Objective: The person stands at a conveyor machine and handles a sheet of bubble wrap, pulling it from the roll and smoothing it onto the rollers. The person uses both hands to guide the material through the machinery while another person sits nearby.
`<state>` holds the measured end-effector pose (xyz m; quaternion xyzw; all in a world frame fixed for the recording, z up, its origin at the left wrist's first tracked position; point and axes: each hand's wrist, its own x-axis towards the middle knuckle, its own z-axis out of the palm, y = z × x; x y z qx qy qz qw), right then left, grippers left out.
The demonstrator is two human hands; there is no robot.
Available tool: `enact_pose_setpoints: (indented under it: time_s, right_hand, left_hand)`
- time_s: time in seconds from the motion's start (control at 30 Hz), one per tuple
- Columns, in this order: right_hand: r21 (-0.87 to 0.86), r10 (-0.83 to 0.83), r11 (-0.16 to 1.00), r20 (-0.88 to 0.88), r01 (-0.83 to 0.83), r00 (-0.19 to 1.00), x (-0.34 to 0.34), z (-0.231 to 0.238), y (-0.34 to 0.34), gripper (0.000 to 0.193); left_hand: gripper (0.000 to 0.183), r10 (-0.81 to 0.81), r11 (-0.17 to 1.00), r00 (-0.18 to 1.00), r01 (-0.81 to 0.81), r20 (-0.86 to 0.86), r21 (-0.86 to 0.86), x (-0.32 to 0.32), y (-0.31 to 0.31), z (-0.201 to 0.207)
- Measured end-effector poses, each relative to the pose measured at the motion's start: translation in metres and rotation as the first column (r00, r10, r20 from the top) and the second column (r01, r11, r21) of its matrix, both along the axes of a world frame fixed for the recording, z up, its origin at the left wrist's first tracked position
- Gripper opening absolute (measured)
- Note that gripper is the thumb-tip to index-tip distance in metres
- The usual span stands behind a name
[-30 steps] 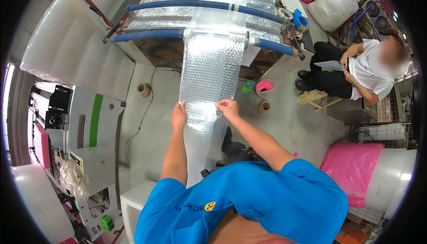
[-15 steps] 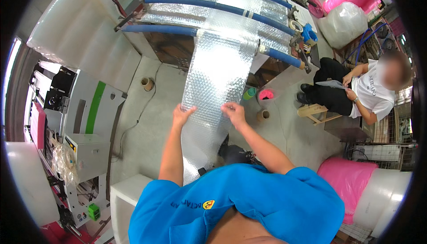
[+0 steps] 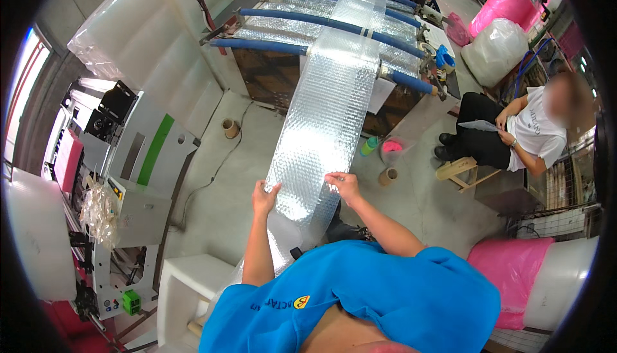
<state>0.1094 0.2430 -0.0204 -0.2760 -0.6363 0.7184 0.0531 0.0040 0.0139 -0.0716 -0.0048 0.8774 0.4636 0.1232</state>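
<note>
A long strip of silvery bubble wrap point(image 3: 324, 115) hangs from blue rollers point(image 3: 270, 46) and slopes down toward me. My left hand point(image 3: 265, 197) is closed on its left edge, thumb on top. On the right edge, my right hand point(image 3: 344, 187) pinches the wrap between thumb and fingers. Between my hands the sheet is fairly taut and catches bright light. Below them it folds down and runs on toward the lower left, where my blue shirt hides part of it.
A machine with a green stripe point(image 3: 155, 150) stands at left, a white box-shaped thing point(image 3: 193, 272) near my left. Cardboard tubes point(image 3: 387, 176) and a pink-filled bin point(image 3: 393, 150) are on the floor. A seated co-worker point(image 3: 514, 121) holds a sheet at right; pink rolls point(image 3: 508, 266) lie nearer.
Both hands have come nearer my body with the bubble wrap still in them, and its lower part now bends toward the left. The view has shifted slightly.
</note>
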Motion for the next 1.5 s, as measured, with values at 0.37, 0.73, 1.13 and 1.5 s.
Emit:
enact_pose_setpoints:
  time_s: [0.37,0.73,1.13,1.5]
  right_hand:
    - [-0.043,0.033,0.998,-0.075,-0.036,0.997,0.032,0.026,-0.039,0.025]
    - [-0.103,-0.021,0.994,0.074,0.029,0.997,0.022,0.005,-0.034,0.021]
    - [-0.220,0.022,0.975,0.106,0.002,0.994,0.018,-0.032,-0.019,0.019]
    - [-0.240,0.113,0.969,0.200,-0.063,0.973,0.014,-0.085,0.002,0.022]
  left_hand:
    - [0.045,-0.087,0.987,0.995,0.092,-0.047,0.129,-0.002,-0.015,0.035]
    - [0.054,-0.088,0.993,0.994,0.083,-0.067,-0.080,0.009,-0.005,0.046]
    - [0.054,-0.167,0.984,0.986,0.166,-0.008,-0.070,-0.002,-0.003,-0.012]
    - [0.047,-0.164,0.967,0.982,0.178,0.090,-0.182,-0.011,0.004,-0.086]
